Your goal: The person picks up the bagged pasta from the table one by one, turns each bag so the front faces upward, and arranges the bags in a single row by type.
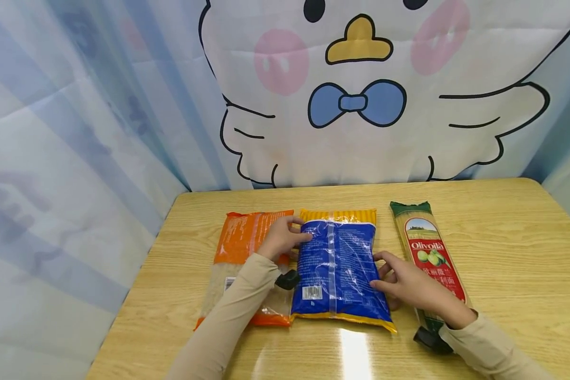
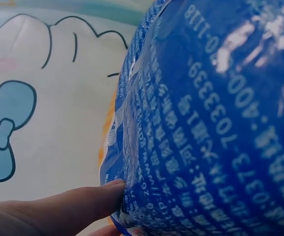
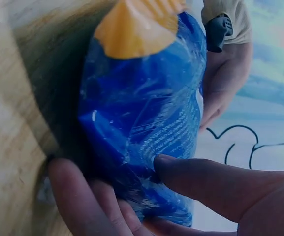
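A plump blue bag (image 1: pixel 351 264) with yellow ends lies between my two hands, its printed side with seam and barcode facing up. Along its upper left edge my left hand (image 1: pixel 282 237) grips it, the thumb (image 2: pixel 90 200) on the printed face. My right hand (image 1: pixel 406 279) holds the opposite side. In the right wrist view its thumb (image 3: pixel 201 182) presses the blue film, while the other fingers (image 3: pixel 75 194) curl by the lower edge. What the bag contains cannot be seen.
An orange and clear bag (image 1: pixel 237 237) lies to the left, partly under my left forearm. On the right is a long Olivoilà pasta pack (image 1: pixel 429 248), its lower part behind my right hand and wrist. A printed curtain (image 1: pixel 351 148) hangs behind the wooden table (image 1: pixel 518 253).
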